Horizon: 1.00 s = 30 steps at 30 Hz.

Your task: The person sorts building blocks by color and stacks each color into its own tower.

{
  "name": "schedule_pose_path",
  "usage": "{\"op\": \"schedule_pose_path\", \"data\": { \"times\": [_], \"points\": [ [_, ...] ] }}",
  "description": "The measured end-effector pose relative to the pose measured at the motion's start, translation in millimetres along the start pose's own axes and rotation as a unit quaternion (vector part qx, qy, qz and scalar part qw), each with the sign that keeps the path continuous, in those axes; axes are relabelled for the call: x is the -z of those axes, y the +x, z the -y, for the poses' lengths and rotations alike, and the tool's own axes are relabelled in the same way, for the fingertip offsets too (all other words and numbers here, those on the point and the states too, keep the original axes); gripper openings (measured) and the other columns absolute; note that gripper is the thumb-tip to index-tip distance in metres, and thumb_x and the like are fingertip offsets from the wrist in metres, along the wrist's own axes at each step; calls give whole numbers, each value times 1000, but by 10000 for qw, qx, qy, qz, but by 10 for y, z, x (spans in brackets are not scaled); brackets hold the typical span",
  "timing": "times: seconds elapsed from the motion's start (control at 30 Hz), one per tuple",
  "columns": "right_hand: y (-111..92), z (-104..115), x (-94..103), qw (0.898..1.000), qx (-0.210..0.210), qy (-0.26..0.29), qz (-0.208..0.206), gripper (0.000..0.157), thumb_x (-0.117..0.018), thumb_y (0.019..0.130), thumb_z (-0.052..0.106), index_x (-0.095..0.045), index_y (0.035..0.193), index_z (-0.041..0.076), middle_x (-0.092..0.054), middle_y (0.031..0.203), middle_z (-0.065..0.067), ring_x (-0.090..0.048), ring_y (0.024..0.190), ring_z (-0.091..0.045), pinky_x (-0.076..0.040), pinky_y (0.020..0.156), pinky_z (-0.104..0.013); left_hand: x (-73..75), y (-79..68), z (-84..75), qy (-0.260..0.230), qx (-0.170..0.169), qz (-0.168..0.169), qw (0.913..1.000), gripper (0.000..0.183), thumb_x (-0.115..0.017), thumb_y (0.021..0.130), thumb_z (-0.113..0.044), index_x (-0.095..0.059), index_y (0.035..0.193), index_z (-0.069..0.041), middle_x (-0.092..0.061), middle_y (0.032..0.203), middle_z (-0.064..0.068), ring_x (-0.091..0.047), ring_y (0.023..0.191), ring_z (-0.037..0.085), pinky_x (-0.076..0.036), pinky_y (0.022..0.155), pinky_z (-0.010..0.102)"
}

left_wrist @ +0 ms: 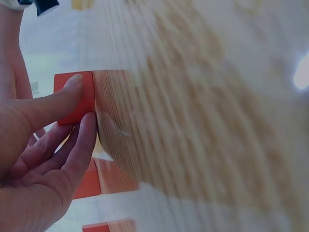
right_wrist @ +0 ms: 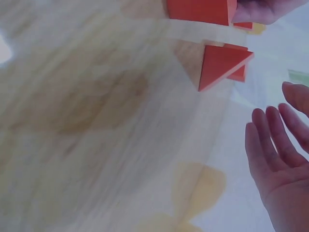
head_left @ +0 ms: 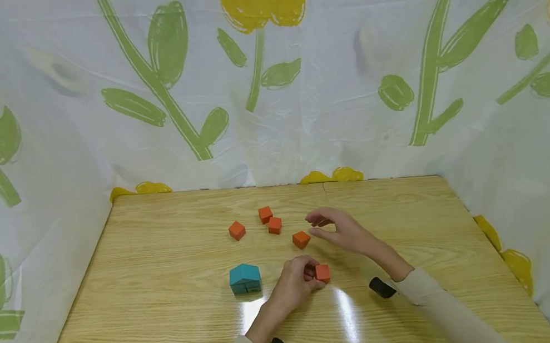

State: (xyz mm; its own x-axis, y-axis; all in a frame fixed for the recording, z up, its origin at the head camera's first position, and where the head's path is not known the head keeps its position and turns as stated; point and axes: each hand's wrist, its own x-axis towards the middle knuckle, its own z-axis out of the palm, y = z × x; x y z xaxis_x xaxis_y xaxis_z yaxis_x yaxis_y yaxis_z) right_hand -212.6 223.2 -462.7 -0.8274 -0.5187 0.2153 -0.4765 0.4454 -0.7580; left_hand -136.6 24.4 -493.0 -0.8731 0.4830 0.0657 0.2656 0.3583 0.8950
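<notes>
Left hand point(head_left: 293, 282) pinches a red cube point(head_left: 323, 274) with its fingers; right hand point(head_left: 344, 231), fingers loose, hovers near a red wedge point(head_left: 301, 239).

I see a red cube point(head_left: 322, 274) pinched by my left fingers point(left_wrist: 83, 137); a red triangular block point(head_left: 301, 239) lies toward its eleven o'clock.

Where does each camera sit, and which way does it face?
Head: on the head, facing forward and down at the table; left hand, right hand and sleeves show.
Left wrist: on that wrist, facing the left hand pinching a red cube; the right arm partly shows.
Right wrist: on that wrist, facing the right hand; left fingers show at top.
Shared: head and left wrist both show the red cube.
</notes>
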Motion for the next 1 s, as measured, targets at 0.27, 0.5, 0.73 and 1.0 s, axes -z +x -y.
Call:
{"op": "schedule_pose_path", "data": {
  "times": [0.27, 0.5, 0.73, 1.0],
  "points": [
    [278, 24, -75, 9994, -74, -169, 291, 38, -68, 102, 17, -61, 132, -5, -65, 128, -22, -65, 114, -31, -53, 100, -45, 14, -4, -10, 14, -1, -8, 10000, 25, -84, 81, 4, -70, 102, 5, -71, 93, 12, -68, 79, 14, -55, 69, 19],
    [483, 49, -170, 9981, 77, -315, 518, 39, -68, 101, 12, -58, 133, -8, -64, 127, -24, -64, 113, -35, -53, 100, -48, 3, 3, 0, -23, -26, 12, 10000, 26, -85, 81, 4, -69, 102, 5, -71, 93, 11, -69, 80, 16, -55, 70, 19],
    [630, 9, -304, 9954, -99, -538, 780, 40, -70, 99, 10, -58, 133, -8, -64, 126, -21, -64, 113, -33, -53, 100, -45, 8, 5, -14, 17, -13, 47, 10000, 26, -85, 81, 4, -70, 103, 5, -71, 92, 11, -68, 79, 15, -55, 69, 19],
    [749, -24, -441, 9923, -152, -804, 925, 38, -76, 95, 13, -62, 125, -5, -67, 119, -17, -66, 108, -30, -56, 94, -39, 9, -3, -12, 101, -68, -25, 9999, 27, -84, 82, 3, -69, 105, 5, -70, 94, 11, -67, 80, 13, -55, 70, 19]
  ]
}}
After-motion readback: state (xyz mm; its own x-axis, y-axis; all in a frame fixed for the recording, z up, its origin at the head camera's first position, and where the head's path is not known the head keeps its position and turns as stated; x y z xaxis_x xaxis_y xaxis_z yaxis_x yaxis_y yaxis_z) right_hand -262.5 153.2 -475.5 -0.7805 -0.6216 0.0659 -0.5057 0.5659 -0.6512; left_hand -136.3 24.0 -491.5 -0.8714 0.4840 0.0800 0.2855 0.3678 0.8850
